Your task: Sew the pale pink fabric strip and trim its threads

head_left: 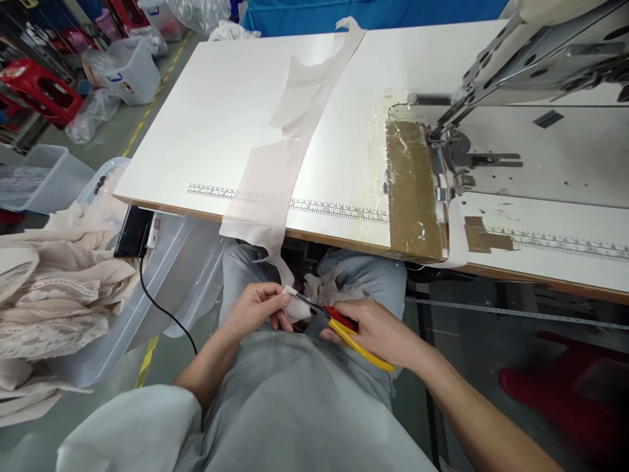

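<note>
Above my lap, my left hand (260,307) is closed, pinching the end of a pale pink fabric strip (299,308) between thumb and fingers. My right hand (376,328) grips scissors (361,344) with yellow and red handles. Their blades point left and meet the strip close to my left fingertips; whether they are apart or together I cannot tell. A long pale pink fabric piece (268,174) lies across the white sewing table (196,124) and hangs over its front edge toward my hands. Crumpled fabric scraps (334,285) rest between my knees.
A sewing machine (515,59) stands on the table's right side, beside a brown taped block (411,183). At left, a plastic bin (98,357) holds piled lace fabric (59,295). A black cable (162,308) hangs beside it. A red stool (550,387) is at lower right.
</note>
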`<action>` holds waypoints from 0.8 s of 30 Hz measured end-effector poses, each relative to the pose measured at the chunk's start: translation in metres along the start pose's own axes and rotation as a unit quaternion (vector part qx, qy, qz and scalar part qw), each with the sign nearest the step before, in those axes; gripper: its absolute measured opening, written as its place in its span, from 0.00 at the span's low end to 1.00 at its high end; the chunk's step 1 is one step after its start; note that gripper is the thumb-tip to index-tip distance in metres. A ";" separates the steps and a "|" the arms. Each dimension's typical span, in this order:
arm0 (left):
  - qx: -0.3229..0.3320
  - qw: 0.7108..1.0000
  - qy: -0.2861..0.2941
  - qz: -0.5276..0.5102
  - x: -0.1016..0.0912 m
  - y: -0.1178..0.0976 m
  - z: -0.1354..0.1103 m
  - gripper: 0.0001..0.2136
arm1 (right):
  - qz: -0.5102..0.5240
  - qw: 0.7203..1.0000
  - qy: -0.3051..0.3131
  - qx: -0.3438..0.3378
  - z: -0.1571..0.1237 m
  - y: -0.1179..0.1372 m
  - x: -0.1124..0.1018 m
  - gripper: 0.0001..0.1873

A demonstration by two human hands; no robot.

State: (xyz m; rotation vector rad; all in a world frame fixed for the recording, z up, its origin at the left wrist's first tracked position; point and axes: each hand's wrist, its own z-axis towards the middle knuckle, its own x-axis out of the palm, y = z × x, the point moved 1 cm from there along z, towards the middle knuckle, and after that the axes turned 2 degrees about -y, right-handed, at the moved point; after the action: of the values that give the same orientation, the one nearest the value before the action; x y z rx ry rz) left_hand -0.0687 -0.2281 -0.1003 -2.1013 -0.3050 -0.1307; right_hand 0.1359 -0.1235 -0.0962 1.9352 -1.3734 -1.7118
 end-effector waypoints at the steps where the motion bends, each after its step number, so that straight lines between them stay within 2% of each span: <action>1: 0.000 1.000 -0.001 -0.003 0.000 0.000 0.000 0.19 | -0.002 1.000 0.000 -0.001 0.000 -0.001 0.001 0.28; 9: -0.009 1.000 0.001 0.012 0.002 -0.001 -0.002 0.19 | -0.061 0.998 -0.012 -0.007 0.003 0.003 -0.002 0.25; 13: -0.017 1.000 0.006 0.012 0.003 -0.003 -0.002 0.20 | -0.050 0.999 -0.006 0.001 0.005 0.003 0.000 0.25; 17: -0.015 1.000 0.010 0.022 0.005 -0.001 -0.001 0.21 | 0.012 1.000 -0.023 0.004 0.005 -0.001 0.004 0.26; 19: -0.019 0.999 0.018 0.036 0.012 0.001 0.001 0.21 | 0.069 0.996 -0.056 0.002 0.006 0.001 0.005 0.24; 21: -0.030 0.997 0.051 0.046 0.022 0.000 0.002 0.21 | 0.157 0.983 -0.095 -0.006 0.007 0.006 0.007 0.21; 24: 0.005 0.986 0.111 0.128 0.031 -0.022 0.007 0.18 | 0.237 0.961 -0.145 -0.015 0.006 0.013 0.012 0.18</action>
State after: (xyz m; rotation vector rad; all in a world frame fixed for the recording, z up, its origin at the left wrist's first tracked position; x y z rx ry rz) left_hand -0.0451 -0.2061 -0.0787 -2.0727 0.0979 -0.2070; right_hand 0.1229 -0.1366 -0.0972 1.2275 -1.7228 -1.7936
